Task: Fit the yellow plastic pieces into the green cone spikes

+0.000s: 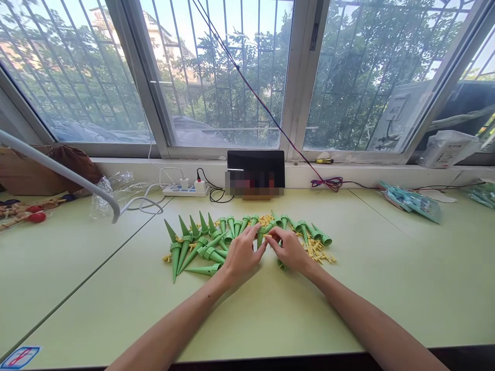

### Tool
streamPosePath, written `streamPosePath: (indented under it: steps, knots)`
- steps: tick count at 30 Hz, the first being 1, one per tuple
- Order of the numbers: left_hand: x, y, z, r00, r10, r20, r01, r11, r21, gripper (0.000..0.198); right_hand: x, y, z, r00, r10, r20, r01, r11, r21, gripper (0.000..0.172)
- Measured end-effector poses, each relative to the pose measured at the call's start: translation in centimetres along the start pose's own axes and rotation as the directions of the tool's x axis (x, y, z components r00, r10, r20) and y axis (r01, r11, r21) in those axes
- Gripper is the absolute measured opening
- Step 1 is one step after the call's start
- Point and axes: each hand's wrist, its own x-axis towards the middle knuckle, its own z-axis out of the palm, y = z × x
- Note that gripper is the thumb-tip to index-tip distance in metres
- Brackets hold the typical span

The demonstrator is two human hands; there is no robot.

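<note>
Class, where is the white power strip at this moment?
In the head view, the white power strip lies left of centre at the back of the table, left of the black screen and beyond the green cones.

Ends, on the side nearest the black, glossy, rectangular screen (256, 163), in a bare, slim-fingered left hand (240, 256), below and slightly left of the screen, and an equally bare, slim-fingered right hand (292, 251), below and slightly right of it. Narrows at the wrists (224, 278), then widens smoothly, farther from the screen, into a long, bare left forearm (176, 319) and a matching bare right forearm (367, 317). Carries one small, round, mole-like spot (209, 296) on the left forearm, near the wrist, toward the end closer to the screen.
</note>
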Motion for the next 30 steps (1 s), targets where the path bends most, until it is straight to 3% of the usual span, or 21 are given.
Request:
streamPosePath:
  steps: [4,12,20,26,30]
  knots:
    - [-0.04,-0.02,0.01,1.000,-0.002,0.008,0.002,1.000,-0.008,0.036,0.03,0.09,-0.01,1.000,0.008,0.008,-0.008,1.000,-0.028,0.028]
    - [-0.04,0.09,0.00,1.000,-0.011,0.008,0.011,1.000,0.000,0.036,-0.06,-0.10,0.04,0.999,0.004,-0.041,-0.002,0.999,0.041,0.009]
    - [-0.04,0.12,-0.06,1.000,-0.002,0.014,0.002,1.000,-0.002,0.036,0.03,-0.15,-0.07,1.000,0.015,-0.011,-0.015,1.000,-0.022,0.024]
    - [-0.04,0.12,-0.10,1.000,-0.013,0.010,0.013,1.000,-0.008,0.035,-0.05,-0.08,0.03,0.999,0.004,-0.033,-0.003,0.999,0.042,0.012]
    - [-0.04,0.05,-0.08,1.000,-0.005,0.007,0.005,1.000,-0.008,0.035,-0.02,-0.05,0.05,0.999,0.012,-0.033,-0.011,1.000,0.029,0.015]
